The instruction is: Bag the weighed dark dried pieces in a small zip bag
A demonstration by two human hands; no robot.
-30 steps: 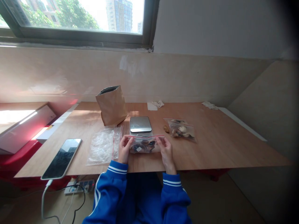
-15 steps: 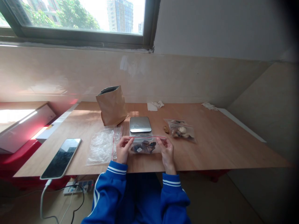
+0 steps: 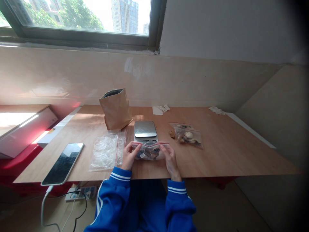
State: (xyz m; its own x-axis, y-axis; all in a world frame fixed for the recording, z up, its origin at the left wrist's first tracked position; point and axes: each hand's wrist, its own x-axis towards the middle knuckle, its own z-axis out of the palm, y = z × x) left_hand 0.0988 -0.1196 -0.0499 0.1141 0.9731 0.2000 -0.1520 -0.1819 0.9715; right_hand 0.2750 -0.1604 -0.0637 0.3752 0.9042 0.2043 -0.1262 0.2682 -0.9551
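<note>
A clear zip bag (image 3: pixel 149 154) with a red seal line and dark dried pieces inside is held low over the table's front part. My left hand (image 3: pixel 130 155) pinches its left top corner and my right hand (image 3: pixel 169 158) pinches the right one. The bag's mouth bows apart between them. Just beyond the bag lies a digital scale (image 3: pixel 145 129) with a bare metal plate; the bag hides part of its front. Left of my left hand is a stack of flat clear zip bags (image 3: pixel 105 151).
An open brown paper bag (image 3: pixel 117 109) stands behind the scale. To the right lie filled zip bags (image 3: pixel 189 135) beside a loose brown piece (image 3: pixel 172 134). A phone (image 3: pixel 63 164) with a charging cable is at the left edge. Crumpled paper (image 3: pixel 161 109) lies at the back.
My hands have come slightly closer together. The zip bag's top edge, nearly straight before, now bows open, and its contents look bunched.
</note>
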